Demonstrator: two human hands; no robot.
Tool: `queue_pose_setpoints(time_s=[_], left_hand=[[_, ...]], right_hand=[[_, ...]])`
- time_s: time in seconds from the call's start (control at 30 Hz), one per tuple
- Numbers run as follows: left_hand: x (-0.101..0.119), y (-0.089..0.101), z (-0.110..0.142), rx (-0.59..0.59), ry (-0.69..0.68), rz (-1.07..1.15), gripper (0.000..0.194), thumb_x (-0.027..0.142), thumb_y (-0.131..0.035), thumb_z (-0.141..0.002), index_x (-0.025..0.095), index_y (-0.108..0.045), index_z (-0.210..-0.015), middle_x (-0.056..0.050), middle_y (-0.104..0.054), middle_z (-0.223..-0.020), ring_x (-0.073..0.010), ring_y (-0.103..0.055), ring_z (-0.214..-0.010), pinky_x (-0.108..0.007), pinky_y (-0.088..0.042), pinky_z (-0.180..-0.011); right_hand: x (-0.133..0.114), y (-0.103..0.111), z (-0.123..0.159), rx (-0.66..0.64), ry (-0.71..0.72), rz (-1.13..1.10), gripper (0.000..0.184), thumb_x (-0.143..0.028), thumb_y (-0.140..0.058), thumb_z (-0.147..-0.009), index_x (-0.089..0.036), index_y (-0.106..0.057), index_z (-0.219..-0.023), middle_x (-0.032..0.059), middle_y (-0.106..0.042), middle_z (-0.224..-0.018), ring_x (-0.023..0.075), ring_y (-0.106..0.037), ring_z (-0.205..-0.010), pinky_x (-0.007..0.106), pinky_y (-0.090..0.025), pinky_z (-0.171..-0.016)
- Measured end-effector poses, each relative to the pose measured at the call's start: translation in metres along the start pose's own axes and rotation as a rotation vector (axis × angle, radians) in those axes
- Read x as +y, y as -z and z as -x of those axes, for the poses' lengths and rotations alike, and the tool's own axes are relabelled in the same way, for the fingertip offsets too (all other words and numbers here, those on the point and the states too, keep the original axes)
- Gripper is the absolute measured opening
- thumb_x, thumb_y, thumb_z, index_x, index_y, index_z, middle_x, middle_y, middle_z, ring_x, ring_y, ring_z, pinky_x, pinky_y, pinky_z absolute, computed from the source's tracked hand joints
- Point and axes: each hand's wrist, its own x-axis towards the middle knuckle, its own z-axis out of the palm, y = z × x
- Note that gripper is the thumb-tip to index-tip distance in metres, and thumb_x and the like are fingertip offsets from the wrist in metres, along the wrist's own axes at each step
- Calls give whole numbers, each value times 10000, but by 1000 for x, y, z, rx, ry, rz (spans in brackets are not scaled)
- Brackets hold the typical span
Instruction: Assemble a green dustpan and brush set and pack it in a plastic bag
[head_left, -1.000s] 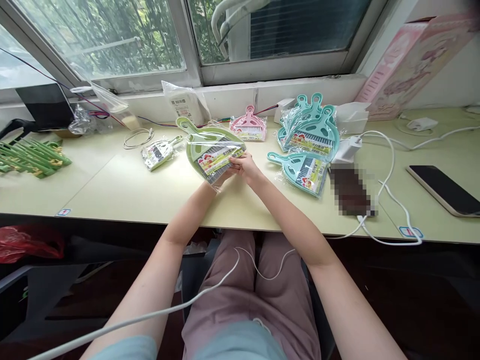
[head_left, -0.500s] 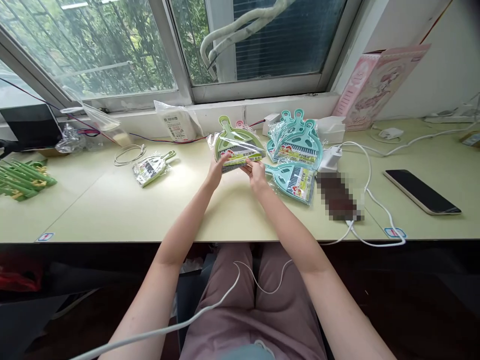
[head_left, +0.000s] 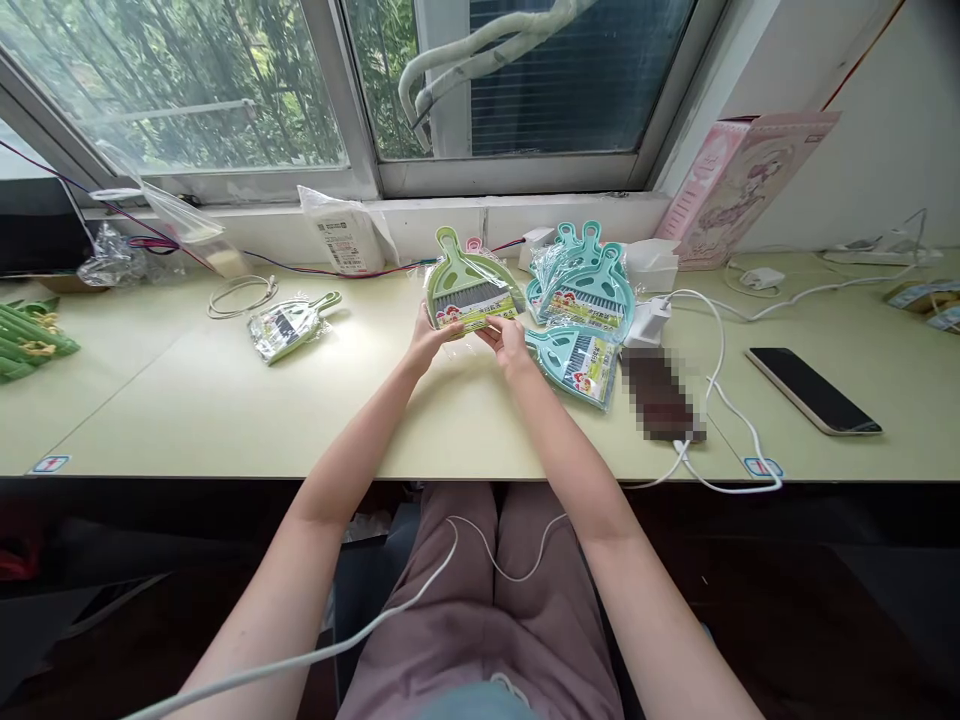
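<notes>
Between my two hands, a green dustpan and brush set (head_left: 471, 285) in clear wrap is held up with its handle pointing away from me. My left hand (head_left: 429, 338) grips its lower left edge, and my right hand (head_left: 507, 340) has its fingers on the lower right edge. A bit of a pink handle shows behind it. Just right of it lie several wrapped teal dustpan sets (head_left: 592, 295), with one more teal set (head_left: 577, 362) in front, near my right wrist. Another green dustpan set (head_left: 291, 325) rests on the table to the left.
Green bundled items (head_left: 30, 340) lie at the far left. On the right are a white charger (head_left: 646, 322) with cables, a blurred-out dark object (head_left: 664, 395) and a phone (head_left: 814, 390). A white packet (head_left: 349, 240) and a pink box (head_left: 750, 185) stand by the window.
The green dustpan set has tilted more upright, so its brush and label face me more fully. Both hands keep their hold. The whole view has shifted slightly.
</notes>
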Motion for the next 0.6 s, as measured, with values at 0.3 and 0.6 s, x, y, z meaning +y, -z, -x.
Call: queue_pose_setpoints(time_s=[0.3,0.6], left_hand=[[5,-6,6,-47,-7,-69,806,414,-836,-652,237,-415,-1317,-84,-703,-1079,-214,-728,-803,-382,-602,-761],[-8,-17,6,-69,38,52,778,355,-884,-593,228,-424,-1208,-102,-688,-1192,-239,-740,-870,-437,-626,-809]], right_hand=[[-6,1,3,1,18,-25,121,-69,-609,-822,-185,-587,-850,-26,-703,-744,103,-691,-688,259,-617,-830],[-14,5,-1,62,137,13,144,-78,-690,-775,-177,-625,-857,-9,-715,-759,134,-707,-718,308,-628,-827]])
